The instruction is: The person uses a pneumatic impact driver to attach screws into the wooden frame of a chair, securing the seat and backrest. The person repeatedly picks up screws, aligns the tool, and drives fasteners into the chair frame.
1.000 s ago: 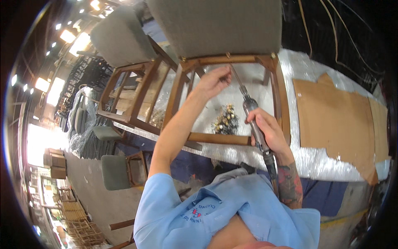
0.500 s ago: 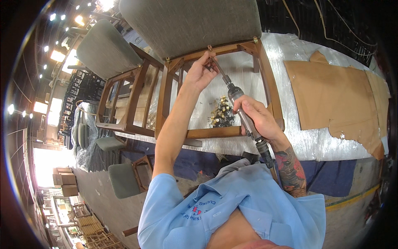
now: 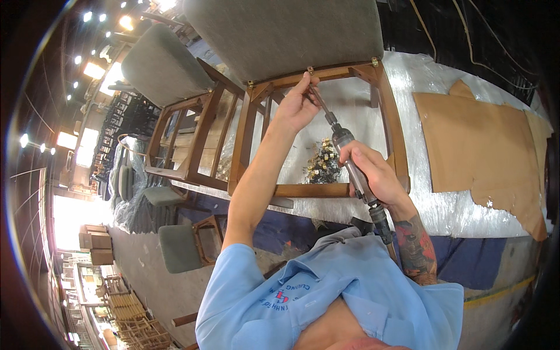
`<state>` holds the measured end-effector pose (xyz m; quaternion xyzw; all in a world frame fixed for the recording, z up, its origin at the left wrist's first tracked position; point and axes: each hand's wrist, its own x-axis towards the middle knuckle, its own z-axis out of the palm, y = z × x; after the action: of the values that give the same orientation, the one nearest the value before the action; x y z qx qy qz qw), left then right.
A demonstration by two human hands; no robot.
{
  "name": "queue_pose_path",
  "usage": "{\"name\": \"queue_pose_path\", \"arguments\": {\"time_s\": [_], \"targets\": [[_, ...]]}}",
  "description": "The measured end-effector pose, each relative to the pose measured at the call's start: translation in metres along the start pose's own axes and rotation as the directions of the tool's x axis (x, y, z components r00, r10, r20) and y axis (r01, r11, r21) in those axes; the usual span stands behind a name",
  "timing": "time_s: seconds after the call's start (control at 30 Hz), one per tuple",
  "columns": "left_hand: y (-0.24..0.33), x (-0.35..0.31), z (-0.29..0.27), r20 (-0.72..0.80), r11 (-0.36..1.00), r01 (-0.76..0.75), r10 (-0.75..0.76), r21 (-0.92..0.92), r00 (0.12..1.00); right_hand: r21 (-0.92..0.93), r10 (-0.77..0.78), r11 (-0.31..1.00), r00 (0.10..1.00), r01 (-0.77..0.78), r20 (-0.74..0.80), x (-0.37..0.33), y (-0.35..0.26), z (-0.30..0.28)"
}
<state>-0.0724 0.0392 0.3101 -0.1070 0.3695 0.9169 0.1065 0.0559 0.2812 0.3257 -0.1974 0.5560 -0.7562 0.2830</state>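
My right hand [image 3: 378, 178] is wrapped round the grey body of an inline air screwdriver [image 3: 343, 137]. Its long bit slants up and left to the far rail of a brown wooden chair frame [image 3: 318, 191]. There my left hand [image 3: 296, 109] is closed near the bit's tip, thumb and forefinger at a small brass-coloured bracket [image 3: 311, 70] on the rail. Whatever is between those fingers is too small to make out. Beyond the rail stands a grey upholstered panel [image 3: 286, 41]. Two more brackets sit at the frame's corners.
Inside the frame a pile of brass-coloured brackets and dark screws [image 3: 322, 164] lies on plastic-wrapped tabletop. Brown cardboard [image 3: 484, 146] covers part of it at right. A second grey chair [image 3: 160, 64] stands left, another upholstered piece [image 3: 179, 249] on the floor below.
The whole scene has shifted slightly right and down in view. Both hands keep their places, the screwdriver still angled to the middle bracket.
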Motion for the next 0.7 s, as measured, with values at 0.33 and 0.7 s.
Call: {"name": "queue_pose_path", "arguments": {"time_s": [0.33,0.7], "targets": [[0.000,0.002,0.019,0.006,0.992,-0.111,0.111,0.054,0.994,0.168,0.003,0.986,0.998,0.006,-0.055,-0.004,0.001,-0.001],[-0.043,0.068,0.032,0.056,0.960,0.056,-0.074,0.274,0.996,0.077,-0.079,0.991,0.939,0.111,-0.334,-0.003,-0.025,-0.011]]}}
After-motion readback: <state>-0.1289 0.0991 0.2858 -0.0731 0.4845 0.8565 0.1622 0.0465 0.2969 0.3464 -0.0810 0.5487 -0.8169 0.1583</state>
